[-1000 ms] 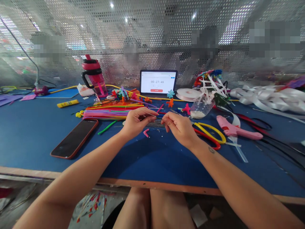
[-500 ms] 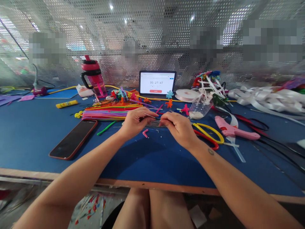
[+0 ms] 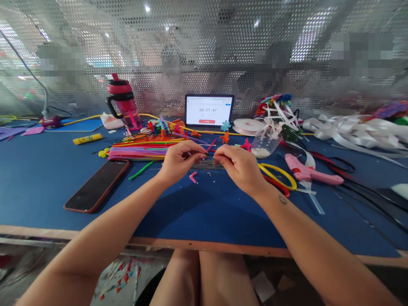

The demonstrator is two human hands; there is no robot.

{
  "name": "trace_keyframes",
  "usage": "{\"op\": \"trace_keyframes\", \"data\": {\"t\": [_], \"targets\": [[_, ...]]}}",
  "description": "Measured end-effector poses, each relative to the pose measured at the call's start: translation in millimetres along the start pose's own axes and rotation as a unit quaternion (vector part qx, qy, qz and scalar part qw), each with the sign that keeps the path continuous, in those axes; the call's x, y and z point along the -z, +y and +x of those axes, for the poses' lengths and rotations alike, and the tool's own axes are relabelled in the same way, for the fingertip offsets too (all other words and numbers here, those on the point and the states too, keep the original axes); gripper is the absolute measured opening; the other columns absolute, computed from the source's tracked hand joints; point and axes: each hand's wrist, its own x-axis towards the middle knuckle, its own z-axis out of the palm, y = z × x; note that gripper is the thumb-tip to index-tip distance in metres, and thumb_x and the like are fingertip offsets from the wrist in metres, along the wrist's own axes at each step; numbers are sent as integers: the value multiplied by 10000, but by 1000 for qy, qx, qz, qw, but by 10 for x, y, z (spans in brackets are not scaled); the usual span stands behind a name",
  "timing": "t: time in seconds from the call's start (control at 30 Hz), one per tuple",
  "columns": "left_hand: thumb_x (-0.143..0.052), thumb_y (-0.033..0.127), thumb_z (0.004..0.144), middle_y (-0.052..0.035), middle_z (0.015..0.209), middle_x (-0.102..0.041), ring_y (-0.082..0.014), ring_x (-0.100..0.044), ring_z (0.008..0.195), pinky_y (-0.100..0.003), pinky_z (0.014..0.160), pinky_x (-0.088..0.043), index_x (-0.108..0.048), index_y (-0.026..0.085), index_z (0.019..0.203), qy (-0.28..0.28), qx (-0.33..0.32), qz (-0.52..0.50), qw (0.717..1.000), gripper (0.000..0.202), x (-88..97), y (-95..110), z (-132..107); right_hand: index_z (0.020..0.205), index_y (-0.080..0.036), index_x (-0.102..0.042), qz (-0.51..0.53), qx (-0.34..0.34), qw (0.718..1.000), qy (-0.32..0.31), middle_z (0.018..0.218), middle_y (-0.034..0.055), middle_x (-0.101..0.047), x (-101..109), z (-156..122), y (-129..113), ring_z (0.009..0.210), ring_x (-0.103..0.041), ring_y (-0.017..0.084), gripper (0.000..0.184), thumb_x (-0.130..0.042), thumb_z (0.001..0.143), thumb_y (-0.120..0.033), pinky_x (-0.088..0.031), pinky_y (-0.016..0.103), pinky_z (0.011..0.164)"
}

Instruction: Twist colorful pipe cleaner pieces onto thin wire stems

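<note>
Thin dark strand (image 3: 206, 154), material too small to tell, at pinched fingertips of left hand (image 3: 178, 162), above blue tabletop (image 3: 204, 216) with brown edge. Right hand (image 3: 241, 168) just beside, thumb and fingers drawn together; any hold there too small to make out. Forearms angled inward over tabletop. Below hands: loose thin grey wires (image 3: 207, 165). Beyond: upright dark-framed tablet (image 3: 208, 117) showing timer, grey perforated metal screen (image 3: 204, 46).
</note>
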Motion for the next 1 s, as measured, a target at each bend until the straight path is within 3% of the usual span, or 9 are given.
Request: {"op": "trace_keyframes", "data": {"t": [0.23,0.37,0.67,1.0], "targets": [[-632,208,752,-32,758,-630,-75,-563,605,-178,505,-439,-681,163,818,-23,-20,43,999,93,11,0,4,775,-213,-577,-96,-9,995,-22,639,20,-572,7,-1,1,669,-530,156,255,-394,907,-332,-335,268,588],[-620,222,767,-28,742,-618,-73,-551,593,-182,500,-423,-676,165,819,-24,-29,52,998,95,0,-19,-8,868,-211,-570,-124,14,992,-27,690,28,-627,19,-17,33,655,-568,159,225,-398,903,-353,-320,270,555],[-608,263,785,-13,710,-599,-80,-542,621,-192,545,-434,-646,154,796,-20,-46,62,997,116,-99,-78,-66,817,-220,-596,-121,94,988,-19,677,17,-533,119,24,163,659,-529,137,187,-467,876,-343,-354,243,569],[-570,190,801,-15,734,-606,-86,-547,665,-191,585,-426,-633,151,790,-26,-91,139,986,76,-45,-98,-47,768,-195,-546,-71,53,992,-86,642,6,-574,70,18,162,629,-536,127,220,-416,898,-316,-355,236,573]]}}
